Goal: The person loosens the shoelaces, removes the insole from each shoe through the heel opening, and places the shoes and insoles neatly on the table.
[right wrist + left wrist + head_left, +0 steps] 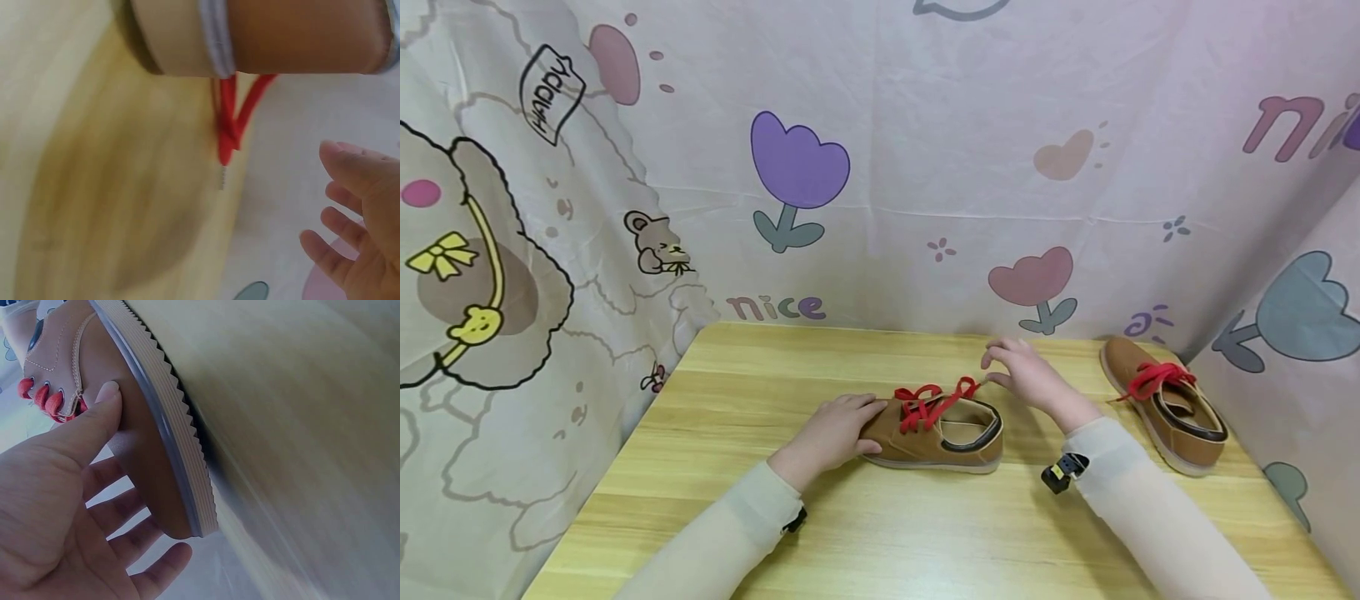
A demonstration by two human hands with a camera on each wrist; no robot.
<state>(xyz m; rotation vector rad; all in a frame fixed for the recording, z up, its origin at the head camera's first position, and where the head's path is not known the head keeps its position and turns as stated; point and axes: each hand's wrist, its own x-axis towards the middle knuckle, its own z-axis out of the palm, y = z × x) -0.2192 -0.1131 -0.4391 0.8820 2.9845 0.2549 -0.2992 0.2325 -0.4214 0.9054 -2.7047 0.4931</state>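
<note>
A brown shoe with red laces stands on its sole, toe to the left. My left hand holds it by the toe. In the left wrist view, the thumb of that hand presses one side of the toe while the fingers lie around the other. Behind the shoe's opening, my right hand hovers with loosely bent fingers, holding nothing. The right wrist view shows a gap between this hand and the hanging lace end.
A second brown shoe, its red lace tied in a bow, stands at the table's right edge. Behind the wooden table hangs a printed cloth, which also runs along the left and right sides.
</note>
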